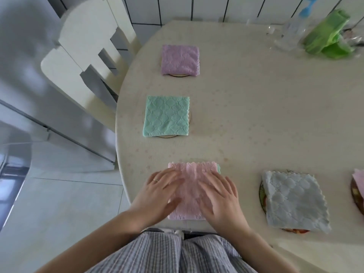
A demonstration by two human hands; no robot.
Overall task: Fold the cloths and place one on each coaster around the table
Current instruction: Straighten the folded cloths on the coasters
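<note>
A folded pink cloth (pixel 190 174) lies at the table's near edge, with a sliver of green cloth (pixel 218 168) showing at its far right corner. My left hand (pixel 157 194) and my right hand (pixel 220 198) both press flat on it, fingers straight. A folded purple cloth (pixel 180 59) covers a coaster (pixel 180 75) farther back. On the coaster (pixel 167 136) nearer to me sits a folded mint cloth (pixel 166 117). At right a grey-blue cloth (pixel 295 200) lies on a patterned coaster (pixel 263 194). Another pink cloth (pixel 359 182) shows at the right edge.
The round table (pixel 256 115) has a cream cover. White chairs (pixel 88 56) stand at its left side. At the back right are clear glassware (pixel 289 34) and a green bag (pixel 331 34). Tiled floor lies to the left.
</note>
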